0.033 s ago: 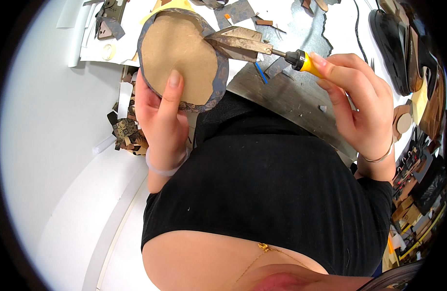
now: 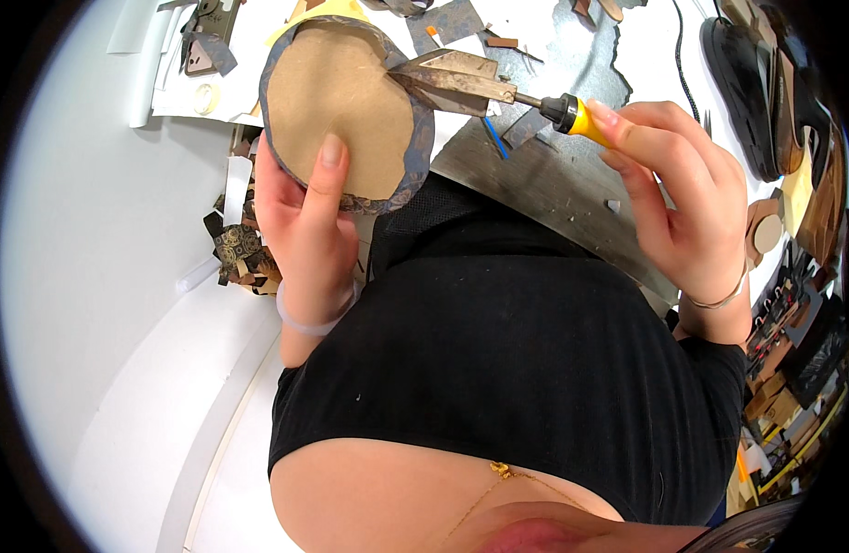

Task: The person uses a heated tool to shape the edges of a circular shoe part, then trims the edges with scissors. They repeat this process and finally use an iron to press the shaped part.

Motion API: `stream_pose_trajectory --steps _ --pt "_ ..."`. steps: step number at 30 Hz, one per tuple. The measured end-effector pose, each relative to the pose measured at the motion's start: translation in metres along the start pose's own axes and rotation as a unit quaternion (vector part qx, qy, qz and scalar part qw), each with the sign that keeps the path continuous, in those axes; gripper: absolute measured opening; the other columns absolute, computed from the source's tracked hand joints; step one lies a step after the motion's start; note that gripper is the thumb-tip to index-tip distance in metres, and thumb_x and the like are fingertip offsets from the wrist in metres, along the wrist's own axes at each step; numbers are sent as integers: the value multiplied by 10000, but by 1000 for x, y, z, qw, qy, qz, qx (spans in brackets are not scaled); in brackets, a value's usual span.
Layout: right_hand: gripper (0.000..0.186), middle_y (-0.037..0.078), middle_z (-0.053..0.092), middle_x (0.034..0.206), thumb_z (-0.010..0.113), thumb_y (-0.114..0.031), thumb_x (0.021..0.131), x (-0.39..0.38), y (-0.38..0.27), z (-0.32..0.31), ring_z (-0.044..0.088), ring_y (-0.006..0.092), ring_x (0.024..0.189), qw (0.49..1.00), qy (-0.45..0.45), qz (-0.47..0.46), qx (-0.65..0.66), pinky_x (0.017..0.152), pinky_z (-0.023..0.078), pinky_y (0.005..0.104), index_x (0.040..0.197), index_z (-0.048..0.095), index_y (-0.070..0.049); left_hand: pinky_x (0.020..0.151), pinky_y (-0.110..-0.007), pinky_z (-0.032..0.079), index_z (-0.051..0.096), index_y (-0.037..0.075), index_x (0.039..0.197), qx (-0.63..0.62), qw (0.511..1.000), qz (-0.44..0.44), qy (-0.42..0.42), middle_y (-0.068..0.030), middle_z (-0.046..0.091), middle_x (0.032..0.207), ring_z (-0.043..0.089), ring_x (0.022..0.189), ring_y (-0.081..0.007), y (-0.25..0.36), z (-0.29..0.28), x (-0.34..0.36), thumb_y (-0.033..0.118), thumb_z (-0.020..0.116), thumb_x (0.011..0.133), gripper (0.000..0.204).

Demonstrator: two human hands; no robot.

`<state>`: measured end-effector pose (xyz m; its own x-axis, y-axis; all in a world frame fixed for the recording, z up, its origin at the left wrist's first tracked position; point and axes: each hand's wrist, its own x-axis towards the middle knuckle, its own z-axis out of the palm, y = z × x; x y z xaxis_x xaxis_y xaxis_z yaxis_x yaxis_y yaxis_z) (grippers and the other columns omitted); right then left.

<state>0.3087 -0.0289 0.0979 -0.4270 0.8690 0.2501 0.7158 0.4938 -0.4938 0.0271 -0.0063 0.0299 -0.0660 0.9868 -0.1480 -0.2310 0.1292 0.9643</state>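
Nothing moved, cluttered worktable (image 2: 554,184), scraps (image 2: 240,253)

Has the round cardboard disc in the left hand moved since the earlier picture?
No. The cardboard disc sits at the same spot against the white paper sheet behind it, left hand holding it.

a cluttered grey worktable (image 2: 554,184) stands over a pale, brightly lit floor (image 2: 102,304).

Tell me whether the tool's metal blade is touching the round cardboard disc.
Touching. The head view shows the metal blade lying flat on the round cardboard disc near its right rim.
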Motion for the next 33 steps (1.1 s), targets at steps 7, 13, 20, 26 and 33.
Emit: stream_pose_trajectory --steps 7,13,20,26,33 --pt "325 119 676 955 685 116 808 1 -4 5 687 215 709 998 -25 -19 -63 590 522 271 1104 672 -18 1060 -415 494 429 -65 1432 58 998 21 -8 -199 589 1353 611 1231 -292 -5 -9 -1 91 604 995 496" --pt "294 131 676 953 682 108 818 3 -2 1 683 202 727 999 -40 -33 -12 587 509 265 1086 667 -10 1073 -392 469 423 -61 1437 -30 998 -45 -9 -189 572 1373 585 1252 -256 -4 -1 3 128 559 1023 475" --pt "267 169 681 1031 619 112 902 -6 5 -11 659 164 818 997 15 1 78 638 481 224 1149 656 19 1094 -376 433 390 -55 1455 -140 981 -105 -79 -168 561 1390 571 1257 -237 -9 -13 5 138 510 1031 481" --pt "258 198 673 1058 584 114 925 -12 5 -16 662 200 886 994 18 16 109 719 510 241 1165 643 42 1065 -380 458 404 -60 1435 -192 962 -137 -136 -163 578 1351 585 1240 -252 -9 -19 5 152 636 974 559" --pt "240 203 675 1041 601 97 920 -14 4 -20 664 231 892 994 5 10 111 757 518 274 1152 638 51 1072 -379 453 385 -73 1449 -174 963 -150 -142 -167 580 1349 588 1235 -251 -4 -15 2 164 639 952 607"
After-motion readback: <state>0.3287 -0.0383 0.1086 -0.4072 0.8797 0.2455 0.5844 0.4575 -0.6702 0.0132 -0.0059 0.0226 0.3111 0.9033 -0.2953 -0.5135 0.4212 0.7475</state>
